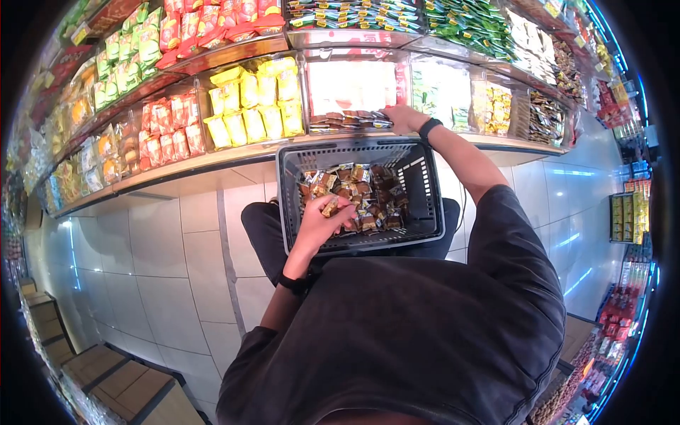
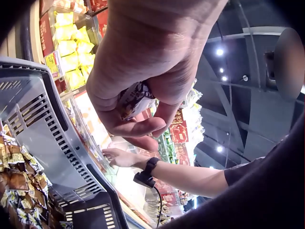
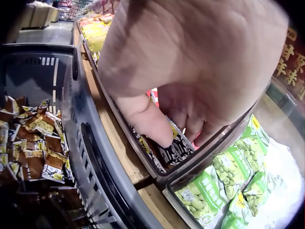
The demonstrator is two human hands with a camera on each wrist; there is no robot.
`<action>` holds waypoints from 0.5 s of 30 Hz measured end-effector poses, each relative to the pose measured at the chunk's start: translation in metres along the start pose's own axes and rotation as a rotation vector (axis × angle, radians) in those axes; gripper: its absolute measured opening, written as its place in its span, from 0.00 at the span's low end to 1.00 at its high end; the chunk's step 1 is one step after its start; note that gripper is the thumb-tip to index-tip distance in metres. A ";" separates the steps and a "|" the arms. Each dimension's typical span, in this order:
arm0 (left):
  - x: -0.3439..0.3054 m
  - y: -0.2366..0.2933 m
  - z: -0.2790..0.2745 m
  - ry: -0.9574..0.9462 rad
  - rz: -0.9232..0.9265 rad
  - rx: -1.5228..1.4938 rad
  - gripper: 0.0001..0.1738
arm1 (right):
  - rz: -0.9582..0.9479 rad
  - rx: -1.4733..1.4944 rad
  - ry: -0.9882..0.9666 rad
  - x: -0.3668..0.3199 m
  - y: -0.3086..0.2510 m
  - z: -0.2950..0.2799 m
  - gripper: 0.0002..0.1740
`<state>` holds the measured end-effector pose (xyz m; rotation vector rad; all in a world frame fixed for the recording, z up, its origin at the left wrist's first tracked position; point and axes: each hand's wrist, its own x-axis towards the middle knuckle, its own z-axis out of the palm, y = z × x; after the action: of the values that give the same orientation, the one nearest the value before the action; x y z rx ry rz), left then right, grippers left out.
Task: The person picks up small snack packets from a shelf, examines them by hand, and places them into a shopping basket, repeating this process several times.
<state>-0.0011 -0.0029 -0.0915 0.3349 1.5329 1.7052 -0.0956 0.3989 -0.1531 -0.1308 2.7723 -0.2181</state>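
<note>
Over the shopping basket (image 1: 281,185), my left hand (image 1: 322,225) holds a small snack packet (image 2: 135,101) in its curled fingers. Brown and yellow snack packets (image 1: 368,193) lie heaped inside the basket. My right hand (image 1: 406,120) reaches into a clear shelf bin just beyond the basket's far rim. In the right wrist view, its thumb and fingers pinch a black-and-white snack packet (image 3: 177,148) at the bin's front corner. A row of similar packets (image 1: 347,120) lies along the bottom of that bin. The palm hides part of the bin in the right wrist view.
Yellow bags (image 1: 251,106) fill the bin to the left, and green bags (image 3: 228,174) the bin to the right. A wooden shelf edge (image 1: 248,157) runs between bins and basket. The basket sits at the person's legs above a tiled floor (image 1: 163,248).
</note>
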 end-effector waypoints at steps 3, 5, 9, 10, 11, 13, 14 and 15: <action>0.000 -0.002 0.000 -0.011 0.004 -0.026 0.07 | 0.040 -0.006 -0.053 -0.001 -0.004 0.000 0.26; 0.000 -0.005 0.000 -0.015 0.000 -0.018 0.07 | 0.050 -0.012 -0.057 -0.001 -0.004 0.000 0.27; -0.004 0.008 0.003 -0.092 0.007 -0.083 0.12 | 0.073 0.018 -0.072 0.000 -0.005 -0.002 0.28; -0.006 0.014 0.004 -0.089 0.011 -0.081 0.12 | 0.090 0.078 -0.038 -0.003 -0.008 -0.006 0.28; -0.007 0.021 0.005 -0.136 0.008 -0.164 0.15 | 0.107 0.139 -0.005 -0.006 -0.011 -0.010 0.28; -0.008 0.025 0.005 -0.207 -0.007 -0.239 0.28 | 0.059 0.150 0.197 -0.012 -0.016 -0.015 0.28; -0.009 0.028 0.005 -0.201 -0.012 -0.238 0.28 | 0.013 0.162 0.397 -0.016 -0.019 -0.016 0.27; -0.012 0.036 0.004 -0.233 -0.069 -0.293 0.30 | -0.102 0.208 0.572 -0.019 -0.023 -0.018 0.23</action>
<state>-0.0047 -0.0064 -0.0532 0.3110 1.0973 1.7396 -0.0826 0.3812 -0.1265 -0.1794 3.2824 -0.6600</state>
